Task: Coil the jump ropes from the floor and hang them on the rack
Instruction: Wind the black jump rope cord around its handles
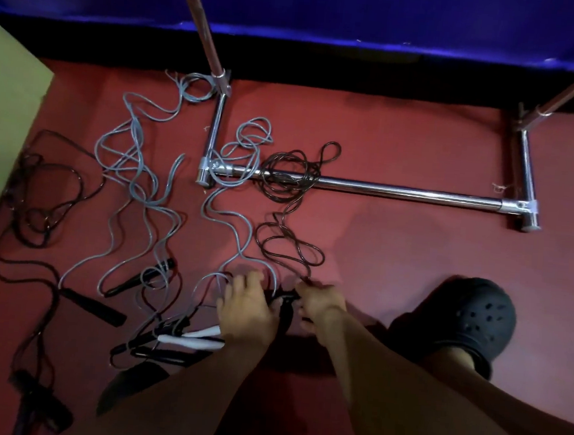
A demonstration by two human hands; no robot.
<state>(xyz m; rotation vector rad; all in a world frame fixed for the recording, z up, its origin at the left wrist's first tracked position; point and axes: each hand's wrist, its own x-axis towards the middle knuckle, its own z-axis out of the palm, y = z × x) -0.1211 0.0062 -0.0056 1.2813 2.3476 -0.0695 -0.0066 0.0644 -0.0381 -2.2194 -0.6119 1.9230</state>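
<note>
Left hand [245, 308]: fingers spread and bent down over black handles [285, 306] on the floor; whether it grips them cannot be told.

Right hand [320, 304]: just right of the left hand, fingers curled, pinching the near end of the dark brown rope [286, 183] at the black handles.

Dark brown rope: thin glossy cord, running up from the right hand in loose loops to a tangled coil lying across the rack's base bar [384, 189].

Grey ropes [135, 167]: thin, smooth cords in wavy loops above and left of the left hand; one grey cord [225, 219] runs from the left hand up over the rack's corner. Exact count cannot be told.

Black rope [40, 198]: matte, thicker, far left of both hands, in a loose tangle.

Handles: two white [197, 339], tubular, touching the left wrist; several black [140, 278], slim, left of the hand.

Rack: chrome tubing, shiny, round; one long base bar beyond both hands, two feet, two slanted uprights.

Floor [405, 140]: red, smooth mat. Blue wall [329, 8] behind; pale green panel [5, 109] far left.

Black perforated clog [470, 317], one, right of the right hand.
</note>
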